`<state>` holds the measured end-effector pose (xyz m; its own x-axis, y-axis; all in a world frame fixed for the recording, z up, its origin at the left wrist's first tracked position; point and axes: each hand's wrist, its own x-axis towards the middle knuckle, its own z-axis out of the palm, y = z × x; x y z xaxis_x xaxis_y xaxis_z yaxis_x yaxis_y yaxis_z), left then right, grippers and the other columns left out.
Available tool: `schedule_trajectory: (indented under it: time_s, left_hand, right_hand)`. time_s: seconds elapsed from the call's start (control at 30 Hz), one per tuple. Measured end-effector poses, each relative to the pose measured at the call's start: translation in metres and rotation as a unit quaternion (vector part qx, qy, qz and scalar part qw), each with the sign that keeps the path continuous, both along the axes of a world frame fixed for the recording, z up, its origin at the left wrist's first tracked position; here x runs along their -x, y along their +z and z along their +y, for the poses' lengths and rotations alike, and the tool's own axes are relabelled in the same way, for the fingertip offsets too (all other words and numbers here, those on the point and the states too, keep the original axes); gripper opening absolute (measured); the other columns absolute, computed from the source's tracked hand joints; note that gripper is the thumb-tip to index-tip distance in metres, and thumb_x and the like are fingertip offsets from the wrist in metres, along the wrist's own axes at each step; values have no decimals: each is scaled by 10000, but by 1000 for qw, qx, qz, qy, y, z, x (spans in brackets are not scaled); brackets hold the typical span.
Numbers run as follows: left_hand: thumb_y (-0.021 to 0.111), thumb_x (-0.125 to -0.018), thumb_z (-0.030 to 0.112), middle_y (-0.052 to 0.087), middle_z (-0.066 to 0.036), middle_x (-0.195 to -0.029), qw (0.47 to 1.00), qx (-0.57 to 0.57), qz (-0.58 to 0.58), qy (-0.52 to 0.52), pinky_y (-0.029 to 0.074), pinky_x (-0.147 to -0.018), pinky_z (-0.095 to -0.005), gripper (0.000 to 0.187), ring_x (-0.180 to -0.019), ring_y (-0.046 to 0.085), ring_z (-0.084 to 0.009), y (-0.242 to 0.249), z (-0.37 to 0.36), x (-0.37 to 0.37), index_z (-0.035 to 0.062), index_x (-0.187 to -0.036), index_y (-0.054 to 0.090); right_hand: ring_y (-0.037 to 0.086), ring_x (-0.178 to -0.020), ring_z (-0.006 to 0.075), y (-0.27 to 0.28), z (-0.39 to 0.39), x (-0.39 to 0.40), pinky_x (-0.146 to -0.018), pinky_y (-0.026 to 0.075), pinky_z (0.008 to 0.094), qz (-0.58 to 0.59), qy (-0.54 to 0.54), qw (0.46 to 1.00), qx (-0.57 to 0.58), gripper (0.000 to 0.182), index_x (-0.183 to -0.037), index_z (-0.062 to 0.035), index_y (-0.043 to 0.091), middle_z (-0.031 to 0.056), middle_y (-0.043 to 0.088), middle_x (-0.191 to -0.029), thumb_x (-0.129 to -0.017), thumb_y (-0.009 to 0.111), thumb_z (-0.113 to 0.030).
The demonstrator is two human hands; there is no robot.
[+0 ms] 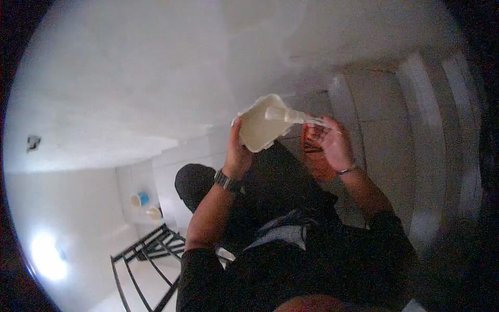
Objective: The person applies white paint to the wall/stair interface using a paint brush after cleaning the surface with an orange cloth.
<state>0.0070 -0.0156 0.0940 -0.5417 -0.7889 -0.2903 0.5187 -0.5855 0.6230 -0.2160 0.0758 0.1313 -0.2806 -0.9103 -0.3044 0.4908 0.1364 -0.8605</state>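
My left hand (238, 156) grips the edge of a cream, squarish plastic tub (256, 136), tilted so that its pale inside faces me. In my right hand (337, 144) is a paintbrush (295, 116), held by the handle with the fingers closed round it. The brush is coated in whitish paint, and its bristle end overlaps the tub's opening in this view. Just below the right hand shows an orange-red thing (318, 165) with dark stripes, partly covered by the hand. My dark-clothed knees lie beneath the tub.
Tiled stairs (382, 112) run along the right side. A pale wall (130, 78) rises ahead and to the left. At lower left are a black metal railing (148, 252), a white-and-blue bucket (139, 199) and a small pale container (154, 212). A bright lamp (49, 255) glows at far left.
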Motion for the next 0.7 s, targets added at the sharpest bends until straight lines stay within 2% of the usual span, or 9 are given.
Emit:
schedule_trajectory:
  time_s: [0.03, 0.07, 0.13, 0.2, 0.33, 0.43, 0.53, 0.6, 0.7]
  left_hand:
    - [321, -913, 527, 473, -160, -1273, 1000, 5, 2, -20, 451, -905, -417, 635, -1113, 518, -290, -1, 0, 3, 34, -1312, 364]
    - [311, -918, 521, 470, -160, -1276, 1000, 9, 14, -13, 451, -903, -414, 626, -1117, 513, -291, -5, 0, 5, 37, -1313, 364]
    - [301, -923, 514, 468, -159, -1279, 999, 17, 22, -22, 451, -902, -410, 618, -1121, 509, -291, -8, -2, 6, 41, -1314, 364]
    - [297, -923, 514, 458, -156, -1290, 999, -10, 43, -20, 451, -898, -425, 609, -1125, 502, -302, -6, -9, -1, 55, -1319, 361]
    - [308, -919, 516, 450, -155, -1295, 998, 24, 42, -41, 451, -892, -451, 605, -1122, 499, -318, -28, -11, 3, 66, -1321, 358]
    - [351, -908, 512, 445, -159, -1293, 997, 8, 63, -34, 454, -882, -471, 596, -1122, 495, -327, -42, -11, 6, 70, -1309, 369]
    - [386, -899, 499, 454, -155, -1276, 998, 1, 63, 3, 450, -888, -480, 581, -1121, 491, -330, -49, -12, 4, 68, -1289, 385]
    - [405, -893, 488, 462, -150, -1262, 997, 17, 71, -5, 446, -894, -484, 567, -1120, 489, -327, -57, -12, 3, 70, -1276, 395]
    - [409, -893, 480, 470, -147, -1249, 998, 22, 65, 12, 448, -892, -484, 558, -1109, 495, -325, -39, -1, 6, 67, -1268, 400]
  right_hand:
    - [621, -853, 214, -4, 3, -5, -793, 502, 355, -54, -31, 998, 10, 328, -1041, 5, 562, 137, 632, -955, -904, 483, -283]
    - [621, -853, 214, -10, 6, -7, -793, 502, 355, -53, -50, 997, 17, 328, -1041, 5, 562, 137, 632, -955, -904, 483, -283]
    - [604, -899, 222, -21, 11, -16, -872, 473, 375, -116, -57, 991, 44, 373, -1175, -51, 486, 128, 606, -1028, -919, 442, -319]
    - [606, -912, 232, -17, 11, -34, -880, 472, 382, -113, -93, 988, 52, 378, -1186, -50, 483, 138, 602, -1051, -923, 430, -316]
    - [605, -966, 256, -49, 10, -43, -887, 477, 401, -92, -184, 976, 75, 418, -1239, -41, 446, 168, 590, -1102, -933, 405, -323]
    - [603, -947, 262, -61, 3, -40, -888, 475, 392, -73, -230, 961, 138, 405, -1173, 3, 439, 192, 588, -1060, -895, 479, -289]
    - [606, -948, 269, -65, -13, -31, -884, 478, 400, -8, -294, 949, 114, 380, -1132, 4, 468, 195, 600, -1019, -887, 493, -284]
    - [615, -926, 267, -74, -26, -19, -862, 491, 391, -14, -310, 943, 117, 358, -1113, 6, 481, 193, 606, -1004, -886, 498, -270]
    - [635, -873, 269, -69, -49, 10, -810, 516, 371, -15, -334, 936, 108, 307, -1074, 10, 510, 195, 619, -970, -881, 512, -229]
